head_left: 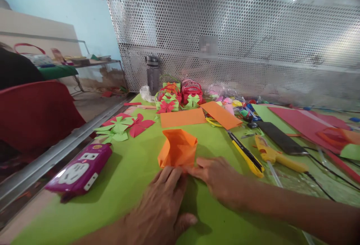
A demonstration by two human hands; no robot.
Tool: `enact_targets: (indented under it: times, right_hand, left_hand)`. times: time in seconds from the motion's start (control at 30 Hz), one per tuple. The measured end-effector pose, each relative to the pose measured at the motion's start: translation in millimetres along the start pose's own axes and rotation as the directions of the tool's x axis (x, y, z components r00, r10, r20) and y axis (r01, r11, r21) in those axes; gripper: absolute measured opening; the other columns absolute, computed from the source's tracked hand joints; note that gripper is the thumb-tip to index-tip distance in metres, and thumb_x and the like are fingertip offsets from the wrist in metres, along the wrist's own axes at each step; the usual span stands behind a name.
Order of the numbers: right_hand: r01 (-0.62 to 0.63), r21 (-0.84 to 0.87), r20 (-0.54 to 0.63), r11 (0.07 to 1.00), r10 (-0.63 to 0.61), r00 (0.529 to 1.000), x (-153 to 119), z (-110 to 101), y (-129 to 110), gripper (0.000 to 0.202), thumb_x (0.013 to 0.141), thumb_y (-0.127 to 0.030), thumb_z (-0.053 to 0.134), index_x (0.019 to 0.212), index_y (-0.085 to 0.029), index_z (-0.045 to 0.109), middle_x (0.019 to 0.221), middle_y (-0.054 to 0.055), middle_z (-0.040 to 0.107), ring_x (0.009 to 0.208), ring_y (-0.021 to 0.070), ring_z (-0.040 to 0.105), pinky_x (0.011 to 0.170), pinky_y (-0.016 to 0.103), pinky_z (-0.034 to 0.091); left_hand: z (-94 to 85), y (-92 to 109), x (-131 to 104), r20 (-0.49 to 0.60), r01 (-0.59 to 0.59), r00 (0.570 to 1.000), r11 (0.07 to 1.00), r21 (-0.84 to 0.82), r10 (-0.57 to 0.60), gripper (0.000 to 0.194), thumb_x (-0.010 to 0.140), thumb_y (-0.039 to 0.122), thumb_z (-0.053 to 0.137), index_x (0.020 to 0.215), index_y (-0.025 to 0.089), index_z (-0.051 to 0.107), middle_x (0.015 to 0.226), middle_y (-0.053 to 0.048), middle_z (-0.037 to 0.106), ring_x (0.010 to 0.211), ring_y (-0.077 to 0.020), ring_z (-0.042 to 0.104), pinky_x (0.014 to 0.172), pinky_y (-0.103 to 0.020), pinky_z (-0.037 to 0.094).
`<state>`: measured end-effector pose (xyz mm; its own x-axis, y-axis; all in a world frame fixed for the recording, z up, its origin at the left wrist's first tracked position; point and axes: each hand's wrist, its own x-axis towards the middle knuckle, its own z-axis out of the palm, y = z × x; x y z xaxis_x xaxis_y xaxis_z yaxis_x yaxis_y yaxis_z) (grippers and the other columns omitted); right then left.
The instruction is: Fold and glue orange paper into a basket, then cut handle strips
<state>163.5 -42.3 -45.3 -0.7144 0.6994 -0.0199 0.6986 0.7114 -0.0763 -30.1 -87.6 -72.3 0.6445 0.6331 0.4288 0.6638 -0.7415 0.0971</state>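
Note:
An orange folded-paper bag [180,149] stands on the green sheet in front of me, its mouth gaping upward and away. My left hand [165,196] lies palm down with its fingertips pressed flat on the bag's near bottom edge, the thumb stretched off to the side. From the right, my right hand [216,177] reaches to the same edge. Its fingers are bent and close together, with the tips at the bag's near right corner. The fingertips partly cover the folded edge. Beyond the bag lie a flat orange paper strip [182,118] and an orange paper sheet [221,114].
A purple power strip [81,168] and paper bows [119,125] lie left. Right are a yellow cutter knife [246,155], a glue gun [277,157] and a black phone [281,138]. Small paper bags [192,93] and a bottle [152,74] stand before a perforated metal panel [239,20].

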Motion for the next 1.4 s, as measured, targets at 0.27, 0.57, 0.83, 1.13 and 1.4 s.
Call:
enact_targets:
  times: [0.27,0.57,0.83,1.13,1.4]
  right_hand:
    - [0.109,-0.275,-0.050,0.955,-0.127,0.991,-5.5,17.5,-3.9,0.030,0.084,-0.012,0.046,0.112,-0.020,0.053,0.091,0.006,0.059,0.066,0.0179,0.054,0.049,0.030,0.030]
    - [0.088,-0.318,-0.066,0.944,-0.115,0.991,-15.4,16.3,3.6,0.047,0.078,-0.009,0.046,0.123,-0.025,0.046,0.089,0.004,0.056,0.067,0.0168,0.052,0.049,0.028,0.028]
    - [0.095,-0.224,-0.145,0.970,-0.129,0.981,-11.5,20.4,-1.4,0.038,0.079,-0.009,0.045,0.115,-0.020,0.051,0.092,0.006,0.057,0.078,0.0206,0.055,0.054,0.032,0.035]
    - [0.092,-0.122,-0.095,0.988,-0.104,0.990,-13.0,13.3,-1.6,0.039,0.075,-0.006,0.043,0.109,-0.019,0.056,0.090,0.006,0.057,0.081,0.0203,0.054,0.059,0.031,0.035]
    - [-0.070,0.131,0.038,0.989,0.066,0.997,3.4,-6.9,2.4,0.026,0.082,-0.017,0.048,0.096,-0.025,0.068,0.076,0.002,0.061,0.060,0.0128,0.052,0.051,0.026,0.026]
  left_hand:
    - [-7.7,1.2,5.1,0.029,-0.005,1.000,1.000,-0.009,0.005,0.053,0.086,0.055,0.042,0.112,0.010,0.052,0.108,-0.015,0.060,0.094,-0.0279,0.057,0.077,-0.042,0.053]
    - [-6.6,4.6,4.8,0.135,0.074,0.988,0.997,-0.007,-0.073,0.043,0.076,0.044,0.064,0.103,0.010,0.060,0.103,-0.014,0.060,0.092,-0.0297,0.056,0.078,-0.047,0.052]
    - [-7.0,3.9,3.3,0.135,0.050,0.990,0.999,-0.020,-0.047,0.040,0.081,0.045,0.057,0.099,0.009,0.061,0.097,-0.014,0.061,0.089,-0.0289,0.057,0.077,-0.048,0.051]
    - [-5.9,4.1,0.1,0.056,0.069,0.996,0.998,0.005,-0.069,0.046,0.081,0.048,0.054,0.112,0.014,0.054,0.105,-0.013,0.060,0.090,-0.0276,0.057,0.077,-0.045,0.051]
    - [-4.0,0.5,9.5,0.159,0.068,0.984,0.997,0.043,-0.074,0.062,0.081,0.063,0.043,0.117,0.014,0.054,0.106,-0.014,0.059,0.091,-0.0299,0.055,0.079,-0.051,0.049]
